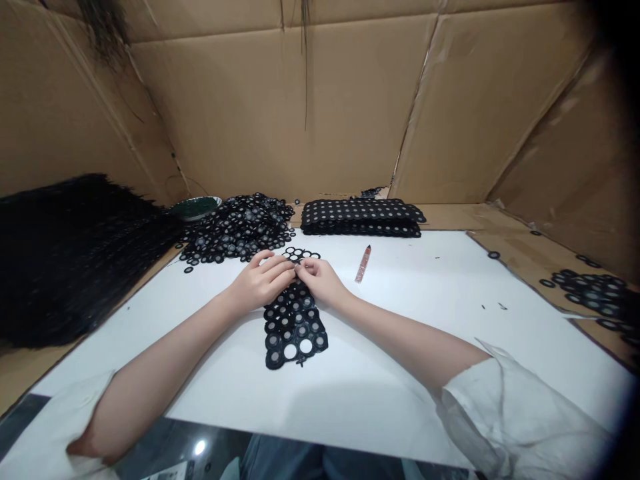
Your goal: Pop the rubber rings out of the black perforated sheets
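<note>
A narrow black strip with rows of round holes [296, 325] lies on the white work surface. Grey-centred black rings sit in many of its holes, while two near the front and several at the far end show white through them. Across the strip's far part, my left hand [263, 281] holds it with fingers bent together, the thumb largely hidden. My right hand [320, 279] meets the left fingertips there, thumb and index finger pinched. Whatever is between those right fingertips is too small and covered to make out.
Behind my left hand is a heap of loose black rings [240, 227] beside a dish of dark green material [196, 208]. A stack of filled black sheets [363, 217] and a red pen-like tool [363, 264] lie right of it. Black bristly bundles [75, 260] stand left; more rings [595, 290] lie right.
</note>
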Action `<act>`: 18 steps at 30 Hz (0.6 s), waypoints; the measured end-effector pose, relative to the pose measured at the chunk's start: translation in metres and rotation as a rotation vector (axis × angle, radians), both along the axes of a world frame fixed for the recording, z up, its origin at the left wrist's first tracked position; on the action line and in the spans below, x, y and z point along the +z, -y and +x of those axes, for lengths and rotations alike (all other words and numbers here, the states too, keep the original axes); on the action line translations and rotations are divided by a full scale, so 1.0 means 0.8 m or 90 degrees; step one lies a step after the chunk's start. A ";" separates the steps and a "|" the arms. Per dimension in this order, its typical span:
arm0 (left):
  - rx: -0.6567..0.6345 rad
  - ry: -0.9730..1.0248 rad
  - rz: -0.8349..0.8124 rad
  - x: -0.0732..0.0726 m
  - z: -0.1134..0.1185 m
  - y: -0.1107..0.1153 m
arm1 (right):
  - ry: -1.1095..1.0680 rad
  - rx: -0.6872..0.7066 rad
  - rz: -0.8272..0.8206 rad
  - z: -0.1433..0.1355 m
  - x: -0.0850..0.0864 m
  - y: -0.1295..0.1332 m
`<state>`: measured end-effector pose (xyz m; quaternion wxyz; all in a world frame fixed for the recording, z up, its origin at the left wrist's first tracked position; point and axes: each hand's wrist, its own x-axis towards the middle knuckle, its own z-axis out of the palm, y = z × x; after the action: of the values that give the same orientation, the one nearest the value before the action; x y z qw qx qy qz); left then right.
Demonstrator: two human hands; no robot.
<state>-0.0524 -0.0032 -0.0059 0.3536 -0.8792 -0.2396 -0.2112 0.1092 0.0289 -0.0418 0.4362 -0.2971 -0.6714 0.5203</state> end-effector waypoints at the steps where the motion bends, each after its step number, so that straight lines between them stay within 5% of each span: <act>1: -0.010 -0.003 0.013 0.000 0.001 0.001 | 0.017 -0.033 0.004 0.000 0.000 0.000; 7: -0.010 0.188 0.047 -0.003 0.005 0.010 | 0.050 -0.189 0.060 -0.004 0.008 0.006; 12: 0.002 0.348 -0.015 -0.004 0.011 0.012 | 0.062 -0.214 0.105 -0.007 0.010 0.008; 16: -0.062 0.598 -0.014 0.007 0.014 0.013 | 0.053 -0.220 0.019 0.001 0.006 -0.001; 18: -0.020 0.599 -0.052 0.011 0.012 0.010 | 0.013 -0.197 0.014 0.003 0.006 -0.003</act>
<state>-0.0429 -0.0115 0.0032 0.1684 -0.7044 -0.3690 -0.5825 0.1118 0.0311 -0.0370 0.5073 -0.3976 -0.6276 0.4366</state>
